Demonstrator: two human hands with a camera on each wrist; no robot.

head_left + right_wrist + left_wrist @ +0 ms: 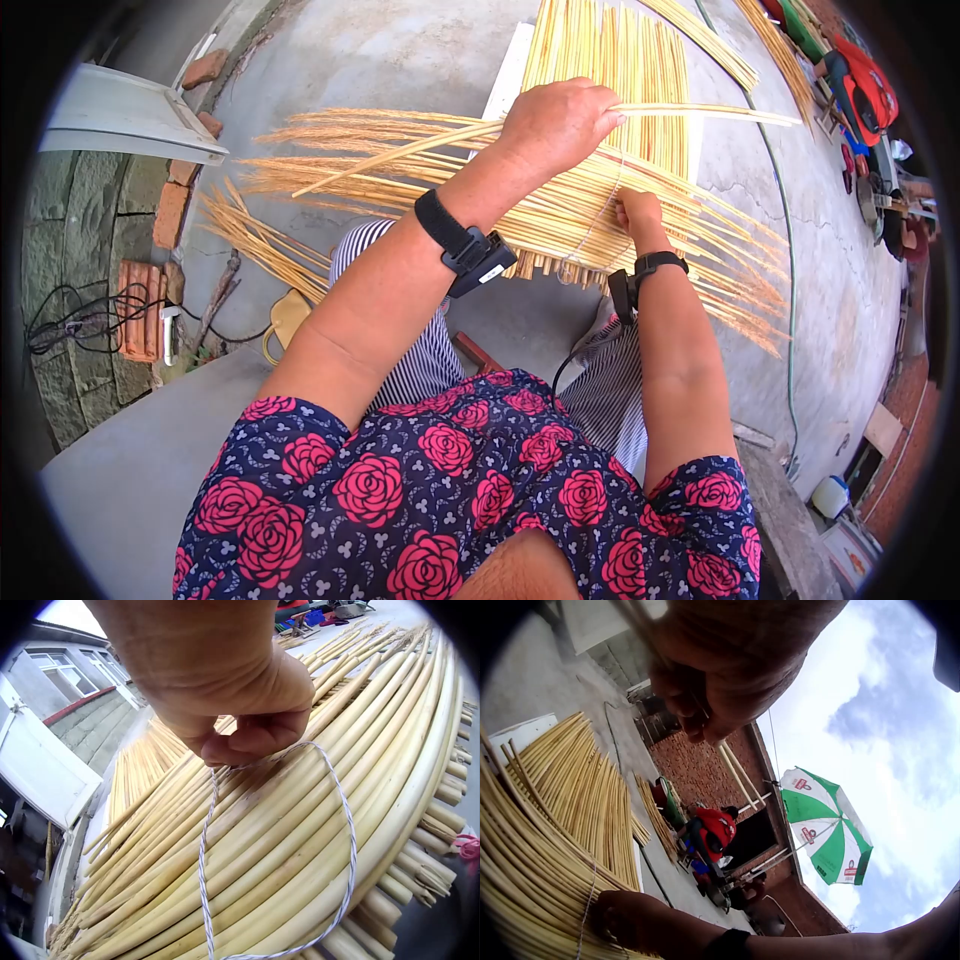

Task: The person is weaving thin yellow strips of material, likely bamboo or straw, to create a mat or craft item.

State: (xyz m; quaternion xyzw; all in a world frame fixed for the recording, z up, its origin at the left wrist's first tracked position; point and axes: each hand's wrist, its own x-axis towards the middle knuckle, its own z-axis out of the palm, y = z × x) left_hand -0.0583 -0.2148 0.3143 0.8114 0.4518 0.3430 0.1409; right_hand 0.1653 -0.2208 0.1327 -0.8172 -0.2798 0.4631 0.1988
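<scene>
My left hand (560, 122) is raised over the mat and grips a pair of pale straw stalks (700, 110), whose ends stick out of the fist in the left wrist view. Crosswise over a layer of lengthwise stalks (605, 60) lies a curved bundle of stalks (560, 210) with feathery tips at both sides. My right hand (640, 215) rests low over this bundle, its thumb and fingers pinching a white twisted twine (202, 877). The twine runs across the stalks and makes a loose loop below the fingers in the right wrist view.
More stalks (270, 250) lie on the concrete at left, and another bunch (705, 45) at the upper right. A green hose (785, 210) runs along the floor at right. Bricks (140, 310) and a black cable (75, 320) sit by the left wall.
</scene>
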